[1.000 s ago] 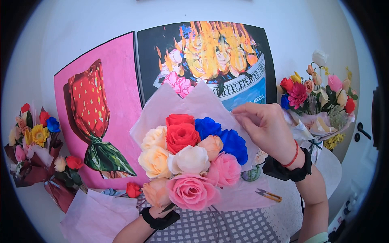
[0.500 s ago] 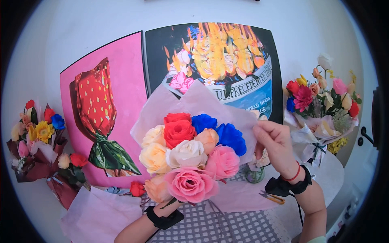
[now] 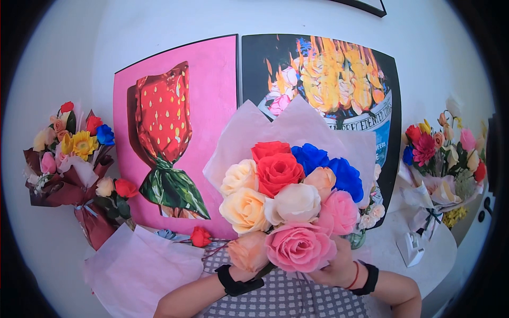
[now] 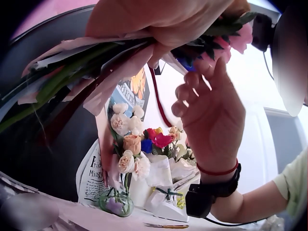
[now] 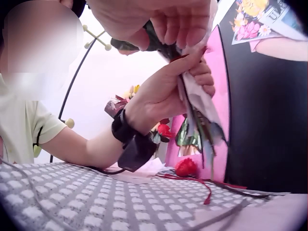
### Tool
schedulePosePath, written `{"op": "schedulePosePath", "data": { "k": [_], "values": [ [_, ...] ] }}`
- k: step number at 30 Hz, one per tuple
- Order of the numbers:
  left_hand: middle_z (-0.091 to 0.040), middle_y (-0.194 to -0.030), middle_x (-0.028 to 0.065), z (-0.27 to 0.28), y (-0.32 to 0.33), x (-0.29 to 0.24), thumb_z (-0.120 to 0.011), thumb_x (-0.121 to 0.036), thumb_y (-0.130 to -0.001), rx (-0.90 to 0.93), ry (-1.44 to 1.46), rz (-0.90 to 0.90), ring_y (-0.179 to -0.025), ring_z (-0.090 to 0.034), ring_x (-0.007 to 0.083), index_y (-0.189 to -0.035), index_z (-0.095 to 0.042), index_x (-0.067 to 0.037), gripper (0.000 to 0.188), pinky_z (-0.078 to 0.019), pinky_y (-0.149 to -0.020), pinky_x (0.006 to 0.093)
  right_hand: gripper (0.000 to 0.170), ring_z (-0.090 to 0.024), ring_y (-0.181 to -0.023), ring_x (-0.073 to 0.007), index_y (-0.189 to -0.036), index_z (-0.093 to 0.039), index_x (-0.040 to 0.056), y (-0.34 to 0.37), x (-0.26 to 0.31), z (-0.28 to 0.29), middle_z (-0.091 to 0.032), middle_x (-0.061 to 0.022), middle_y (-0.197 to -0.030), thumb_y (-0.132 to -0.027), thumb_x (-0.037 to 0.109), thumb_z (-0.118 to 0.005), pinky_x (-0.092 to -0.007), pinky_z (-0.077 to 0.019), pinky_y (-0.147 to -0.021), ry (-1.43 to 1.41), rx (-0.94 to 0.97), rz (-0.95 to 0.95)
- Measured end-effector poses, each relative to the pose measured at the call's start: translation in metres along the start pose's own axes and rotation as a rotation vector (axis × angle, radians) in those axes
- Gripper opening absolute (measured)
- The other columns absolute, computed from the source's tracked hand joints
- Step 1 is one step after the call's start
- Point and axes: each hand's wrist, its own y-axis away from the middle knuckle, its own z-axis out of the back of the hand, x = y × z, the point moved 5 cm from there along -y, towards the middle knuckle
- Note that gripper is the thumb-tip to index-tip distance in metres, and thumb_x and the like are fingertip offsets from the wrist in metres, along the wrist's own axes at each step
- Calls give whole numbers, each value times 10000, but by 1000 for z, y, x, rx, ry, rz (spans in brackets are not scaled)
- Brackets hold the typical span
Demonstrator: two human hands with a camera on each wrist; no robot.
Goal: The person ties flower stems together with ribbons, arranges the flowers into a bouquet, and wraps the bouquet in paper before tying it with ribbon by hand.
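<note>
A bouquet of red, blue, cream, white and pink roses (image 3: 297, 201) stands in pale pink paper (image 3: 334, 140) in the head view. My left hand (image 5: 159, 96) grips its wrapped stems (image 5: 197, 115), fingers curled round them, with stem ends below the fist. Just under the blooms, my right hand (image 4: 216, 120) has its fingers loosely bent at the bouquet's side; in the right wrist view its fingertips lie by the paper and stems above my left hand. Whether they press is unclear. Blooms partly cover both hands in the head view.
A loose pink sheet (image 3: 143, 265) and a red rose (image 3: 200, 237) lie at the left. Wrapped bouquets stand at far left (image 3: 79, 159) and right (image 3: 442, 159). A glass vase (image 4: 115, 203) holds pale flowers; snips (image 4: 166, 225) lie nearby. Pictures lean behind.
My right hand has left the paper's right edge and come down to the bouquet's base beside my left hand. The head view has turned left; my left hand still grips the stems.
</note>
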Motion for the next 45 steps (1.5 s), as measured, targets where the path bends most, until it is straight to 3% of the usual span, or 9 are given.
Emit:
{"op": "schedulePosePath", "data": {
  "k": [13, 16, 21, 28, 31, 32, 35, 36, 45],
  "values": [
    [-424, -1255, 130, 19, -29, 53, -304, -329, -926, 88, 109, 284, -1127, -435, 211, -1265, -339, -14, 464, -309, -1005, 307, 396, -581, -843, -175, -1004, -562, 101, -4, -18, -51, -579, -65, -992, -664, 221, -728, -288, -480, -704, -389, -155, -138],
    [-448, -1209, 102, 18, -44, 52, -472, -33, -861, 519, -565, -422, -1052, -468, 153, -1180, -425, -13, 323, -390, -901, 281, 411, -556, -914, -166, -1078, -515, 83, 14, -51, -78, -564, -56, -1014, -712, 147, -692, -274, -464, -789, -868, -82, -357],
    [-459, -1192, 93, 14, -38, 44, -525, -47, -828, 589, -451, -406, -1049, -475, 157, -1198, -398, -30, 392, -392, -903, 281, 447, -497, -1031, -194, -1131, -484, 81, 9, -33, -54, -507, -77, -1119, -737, 165, -677, -310, -411, -884, -372, -104, -193],
    [-476, -1168, 80, 16, -27, 44, -605, -67, -778, 651, -265, -374, -1044, -485, 163, -1224, -359, -55, 510, -395, -908, 282, 458, -523, -977, -202, -1074, -500, 46, -9, -25, -36, -531, -89, -1072, -685, 145, -721, -314, -427, -822, -478, -232, -284],
    [-449, -1175, 77, 18, -31, 57, -614, -77, -782, 515, -1070, -883, -1084, -441, 164, -1228, -353, -65, 517, -345, -951, 278, 462, -532, -959, -205, -1054, -505, 35, -3, -37, -40, -539, -93, -1056, -667, 139, -736, -315, -432, -801, -512, -278, -317],
    [-484, -1139, 157, 22, -32, 55, -392, -385, -888, 527, -1023, -252, -1073, -487, 224, -1144, -422, 19, 479, -415, -896, 346, 462, -536, -946, -204, -1046, -511, 35, 8, -63, -59, -544, -92, -1044, -660, 141, -742, -317, -433, -794, -662, -178, -448],
    [-532, -1086, 137, 41, -48, 79, -422, -365, -876, 420, -456, -81, -1038, -513, 217, -1123, -458, 12, 452, -425, -874, 344, 488, -542, -920, -200, -1035, -520, 37, 12, -68, -68, -549, -96, -1027, -629, 151, -767, -306, -440, -770, -986, -112, -675],
    [-458, -1161, 122, 52, -46, 77, -494, -71, -847, 511, 322, 161, -1067, -463, 203, -1237, -330, -17, 426, -397, -920, 325, 478, -538, -927, -192, -1044, -512, 41, -2, -45, -45, -542, -93, -1037, -646, 148, -754, -298, -443, -770, -864, -106, -609],
    [-478, -1124, 131, 0, -19, 32, -431, -110, -877, 814, 440, 213, -1032, -496, 219, -1240, -318, 6, 398, -430, -889, 342, 493, -519, -974, -182, -1110, -461, 42, -9, -27, -31, -509, -87, -1101, -691, 120, -709, -296, -430, -816, -772, -190, -435]
  ]
}}
